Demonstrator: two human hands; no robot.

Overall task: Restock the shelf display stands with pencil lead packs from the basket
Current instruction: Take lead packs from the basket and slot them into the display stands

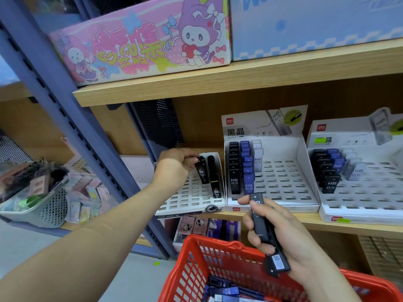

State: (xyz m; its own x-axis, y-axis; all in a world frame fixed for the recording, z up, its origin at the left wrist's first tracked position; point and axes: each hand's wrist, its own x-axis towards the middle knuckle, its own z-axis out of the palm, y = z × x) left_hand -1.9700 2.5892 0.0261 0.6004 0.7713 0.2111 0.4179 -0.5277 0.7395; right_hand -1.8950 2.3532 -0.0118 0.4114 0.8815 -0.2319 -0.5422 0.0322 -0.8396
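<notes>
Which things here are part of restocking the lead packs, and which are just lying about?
Job: red basket; left stand, middle stand, right stand; black pack in left hand; black packs in right hand.
Lying about: pink cartoon box; blue box; grey basket.

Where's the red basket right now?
The red basket is at the bottom of the head view, right of centre, below the shelf and under the right hand gripping black lead packs.

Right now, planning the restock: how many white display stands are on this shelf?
3. The left stand, where the left hand holds a black pack; the middle stand beside it; the right stand, cut off by the picture's edge, so more could sit beyond.
</notes>
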